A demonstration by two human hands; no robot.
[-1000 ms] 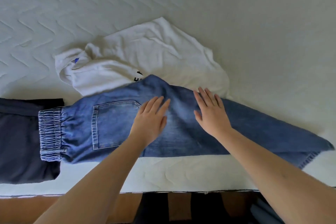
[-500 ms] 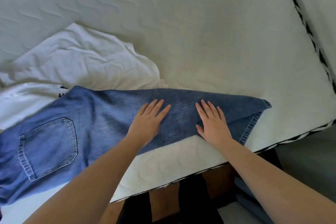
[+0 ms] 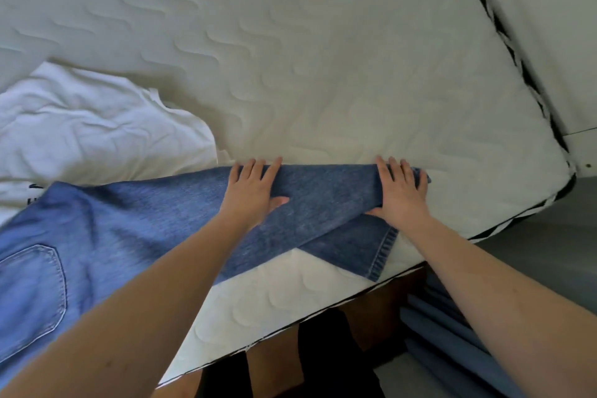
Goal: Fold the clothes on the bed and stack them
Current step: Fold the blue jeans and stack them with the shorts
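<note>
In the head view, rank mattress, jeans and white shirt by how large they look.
1. Mattress.
2. Jeans, nearer the camera, partly cut off.
3. White shirt, partly under the jeans and cut off, so its rank is unsure.

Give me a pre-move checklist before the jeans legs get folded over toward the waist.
1. Left hand on the jeans: ok, flat on the leg.
2. Right hand at the leg end: ok.
3. Legs lined up: not ok, the lower hem splays toward the mattress edge.
4. Fold path: cannot tell, waistband out of view.
5. White shirt clear of jeans: not ok, partly underneath.
</note>
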